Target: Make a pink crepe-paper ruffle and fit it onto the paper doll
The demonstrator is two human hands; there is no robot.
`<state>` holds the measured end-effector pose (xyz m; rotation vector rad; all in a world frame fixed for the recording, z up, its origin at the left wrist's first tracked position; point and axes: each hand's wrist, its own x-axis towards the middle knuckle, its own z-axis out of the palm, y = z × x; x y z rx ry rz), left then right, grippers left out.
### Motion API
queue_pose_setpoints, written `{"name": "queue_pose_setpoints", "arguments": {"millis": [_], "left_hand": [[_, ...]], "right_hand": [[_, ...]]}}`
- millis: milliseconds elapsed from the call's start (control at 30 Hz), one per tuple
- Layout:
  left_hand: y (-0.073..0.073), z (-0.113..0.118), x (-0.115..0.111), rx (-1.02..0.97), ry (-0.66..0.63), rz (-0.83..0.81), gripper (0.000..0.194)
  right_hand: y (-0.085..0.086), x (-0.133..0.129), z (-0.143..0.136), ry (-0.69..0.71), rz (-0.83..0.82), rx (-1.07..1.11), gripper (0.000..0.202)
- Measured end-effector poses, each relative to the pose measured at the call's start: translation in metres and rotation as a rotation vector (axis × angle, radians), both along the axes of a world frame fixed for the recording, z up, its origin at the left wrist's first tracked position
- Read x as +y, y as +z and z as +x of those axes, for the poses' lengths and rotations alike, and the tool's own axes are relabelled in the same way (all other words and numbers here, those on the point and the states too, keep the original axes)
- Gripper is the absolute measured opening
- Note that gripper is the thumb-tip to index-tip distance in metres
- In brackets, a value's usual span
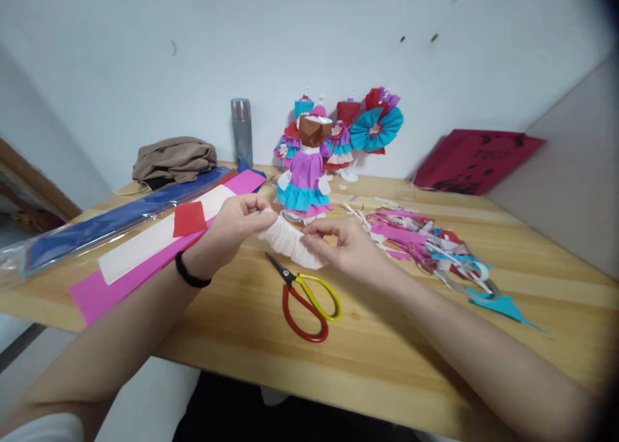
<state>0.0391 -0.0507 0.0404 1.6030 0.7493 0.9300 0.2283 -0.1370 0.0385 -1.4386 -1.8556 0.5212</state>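
Hands, left hand (231, 230) and right hand (342, 246), each pinch an end of the pleated pale-pink crepe paper strip (290, 241); pulling apart too hard could tear the thin pleats.

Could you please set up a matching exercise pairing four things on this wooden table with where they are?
Things:
1. pleated white crepe paper strip
2. red and yellow handled scissors
3. grey metal flask
4. heap of coloured paper scraps

Places:
A. upright by the back wall
B. held between the left hand and right hand
C. right of the hands
D. flat on the table, just nearer than the hands

Pairs: 1-B, 2-D, 3-A, 4-C
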Motion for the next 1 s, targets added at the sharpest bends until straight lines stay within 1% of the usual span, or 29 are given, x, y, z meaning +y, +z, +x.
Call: {"name": "queue_pose_setpoints", "arguments": {"millis": [167, 233, 300, 367, 467, 600, 700, 833, 933, 1000], "left_hand": [[0.011, -0.008, -0.004, -0.11, -0.073, -0.078, 0.019], [0.012, -0.01, -0.003, -0.15, -0.089, -0.094, 0.02], [0.009, -0.009, -0.002, -0.173, -0.108, -0.099, 0.021], [0.004, -0.006, 0.0, -0.182, -0.119, -0.106, 0.023], [-0.002, 0.003, 0.004, -0.186, -0.107, -0.11, 0.026], [-0.002, 0.02, 0.012, -0.192, -0.082, -0.114, 0.027], [0.004, 0.03, 0.023, -0.169, -0.054, -0.073, 0.026], [0.013, 0.038, 0.046, -0.092, -0.06, -0.018, 0.025], [0.015, 0.043, 0.067, -0.077, -0.078, -0.028, 0.025], [0.016, 0.047, 0.08, -0.078, -0.083, -0.048, 0.025]], "right_hand": [[0.026, -0.019, 0.002, 0.035, -0.04, -0.055, 0.027], [0.034, -0.021, 0.008, 0.034, -0.038, -0.055, 0.028], [0.039, -0.02, 0.016, 0.018, -0.019, -0.069, 0.028], [0.042, -0.016, 0.024, -0.023, -0.003, -0.11, 0.028], [0.041, -0.008, 0.033, -0.138, 0.013, -0.186, 0.026], [0.04, 0.001, 0.039, -0.286, 0.032, -0.295, 0.025], [0.043, 0.006, 0.041, -0.382, 0.046, -0.421, 0.024], [0.051, 0.018, 0.042, -0.45, 0.099, -0.602, 0.025], [0.055, 0.028, 0.041, -0.492, 0.136, -0.677, 0.023], [0.055, 0.034, 0.041, -0.515, 0.152, -0.696, 0.023]]}}
